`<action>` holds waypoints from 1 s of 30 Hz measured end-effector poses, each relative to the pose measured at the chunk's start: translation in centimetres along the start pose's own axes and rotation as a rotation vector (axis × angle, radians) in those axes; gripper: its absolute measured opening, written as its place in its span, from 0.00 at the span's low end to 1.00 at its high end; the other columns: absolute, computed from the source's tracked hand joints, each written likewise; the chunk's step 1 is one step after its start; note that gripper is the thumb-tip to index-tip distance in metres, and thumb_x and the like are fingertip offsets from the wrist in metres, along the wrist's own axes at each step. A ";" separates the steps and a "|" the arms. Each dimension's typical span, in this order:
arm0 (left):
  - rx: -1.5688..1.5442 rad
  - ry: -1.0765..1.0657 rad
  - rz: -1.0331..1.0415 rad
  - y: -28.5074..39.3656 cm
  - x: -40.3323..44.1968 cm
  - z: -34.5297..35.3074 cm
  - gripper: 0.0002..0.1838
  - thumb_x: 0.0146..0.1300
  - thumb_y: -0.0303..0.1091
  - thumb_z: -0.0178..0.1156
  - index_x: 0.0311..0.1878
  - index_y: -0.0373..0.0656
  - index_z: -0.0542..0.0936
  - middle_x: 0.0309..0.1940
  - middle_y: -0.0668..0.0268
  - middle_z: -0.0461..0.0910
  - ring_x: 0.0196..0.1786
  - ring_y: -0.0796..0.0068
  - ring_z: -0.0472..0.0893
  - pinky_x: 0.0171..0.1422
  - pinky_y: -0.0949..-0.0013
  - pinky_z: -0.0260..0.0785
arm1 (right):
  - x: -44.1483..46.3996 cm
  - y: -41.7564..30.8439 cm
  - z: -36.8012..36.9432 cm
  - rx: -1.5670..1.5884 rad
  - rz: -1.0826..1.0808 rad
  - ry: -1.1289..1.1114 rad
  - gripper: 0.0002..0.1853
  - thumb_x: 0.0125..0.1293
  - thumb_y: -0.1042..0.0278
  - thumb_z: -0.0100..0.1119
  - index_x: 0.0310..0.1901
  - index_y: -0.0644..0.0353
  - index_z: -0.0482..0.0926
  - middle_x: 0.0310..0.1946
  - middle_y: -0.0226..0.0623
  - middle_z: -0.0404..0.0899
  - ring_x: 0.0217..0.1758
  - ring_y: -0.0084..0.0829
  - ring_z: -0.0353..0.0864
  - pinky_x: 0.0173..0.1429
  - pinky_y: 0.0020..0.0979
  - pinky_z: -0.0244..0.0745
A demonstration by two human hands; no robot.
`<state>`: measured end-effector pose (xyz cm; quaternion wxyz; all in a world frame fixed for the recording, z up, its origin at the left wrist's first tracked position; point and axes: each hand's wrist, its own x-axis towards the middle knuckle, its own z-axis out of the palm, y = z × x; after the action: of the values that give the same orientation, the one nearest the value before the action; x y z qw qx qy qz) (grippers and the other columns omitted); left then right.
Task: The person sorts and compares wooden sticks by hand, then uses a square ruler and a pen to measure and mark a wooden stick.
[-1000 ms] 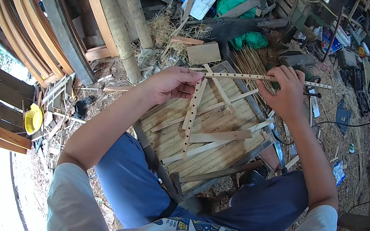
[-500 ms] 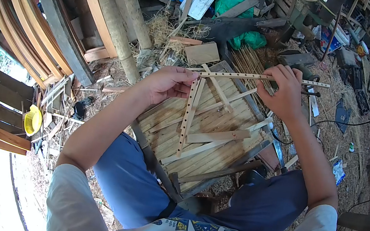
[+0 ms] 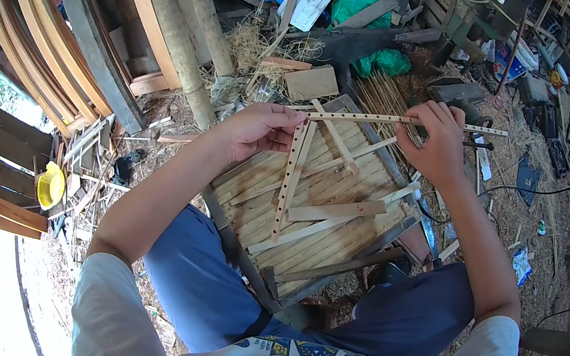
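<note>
My left hand [image 3: 263, 131] pinches the corner where two thin wooden strips with rows of holes meet. One holed strip [image 3: 357, 117] runs right, nearly level, into my right hand [image 3: 437, 142], whose fingers are wrapped round it. Its far end sticks out past that hand. From my left fingertips the other holed strip [image 3: 287, 186] points down toward me over a low slatted wooden table [image 3: 341, 247]. Whether the strips are joined at the corner is hidden by my fingers. On the table lie a short flat wooden board [image 3: 337, 209] and several loose plain slats.
Curved timber pieces [image 3: 81, 39] and poles lean at the left, near a yellow bowl [image 3: 50, 186]. Behind the table are a wood block [image 3: 312, 83], a bundle of thin sticks [image 3: 382, 100] and green plastic sheeting [image 3: 362, 1]. A black cable [image 3: 564, 195] crosses the shaving-covered ground at right.
</note>
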<state>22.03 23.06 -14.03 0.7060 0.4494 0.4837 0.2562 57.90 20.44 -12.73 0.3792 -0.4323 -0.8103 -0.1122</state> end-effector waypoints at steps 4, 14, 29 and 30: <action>-0.014 0.000 0.010 0.1 -0.2 0.2 0.14 0.75 0.47 0.69 0.52 0.48 0.86 0.43 0.72 0.88 0.45 0.78 0.87 0.56 0.67 0.82 | 0.0 0.0 0.0 0.002 0.000 0.009 0.09 0.58 0.68 0.75 0.38 0.53 0.82 0.35 0.27 0.82 0.45 0.35 0.82 0.57 0.42 0.65; 0.003 0.031 0.023 0.5 -0.4 0.7 0.14 0.74 0.46 0.70 0.52 0.47 0.86 0.42 0.72 0.88 0.42 0.79 0.87 0.54 0.69 0.82 | -0.1 0.1 -0.2 -0.001 -0.008 0.000 0.08 0.60 0.71 0.73 0.39 0.54 0.83 0.36 0.30 0.82 0.45 0.36 0.82 0.55 0.41 0.65; 0.012 0.063 0.059 0.2 -0.2 0.4 0.14 0.74 0.46 0.71 0.51 0.46 0.86 0.40 0.71 0.87 0.42 0.80 0.84 0.54 0.71 0.80 | -0.2 0.1 0.0 -0.010 0.007 -0.002 0.08 0.60 0.69 0.73 0.40 0.52 0.84 0.37 0.29 0.83 0.47 0.36 0.82 0.58 0.42 0.66; 0.008 0.063 0.070 0.3 -0.2 0.5 0.14 0.74 0.46 0.71 0.50 0.46 0.86 0.40 0.71 0.87 0.42 0.81 0.84 0.54 0.72 0.80 | -0.2 0.1 0.0 -0.003 0.008 -0.004 0.08 0.61 0.69 0.73 0.40 0.53 0.84 0.38 0.29 0.83 0.47 0.36 0.82 0.58 0.42 0.66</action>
<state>22.44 22.85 -13.63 0.6792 0.4604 0.4909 0.2928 58.08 20.41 -12.90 0.3773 -0.4363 -0.8093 -0.1111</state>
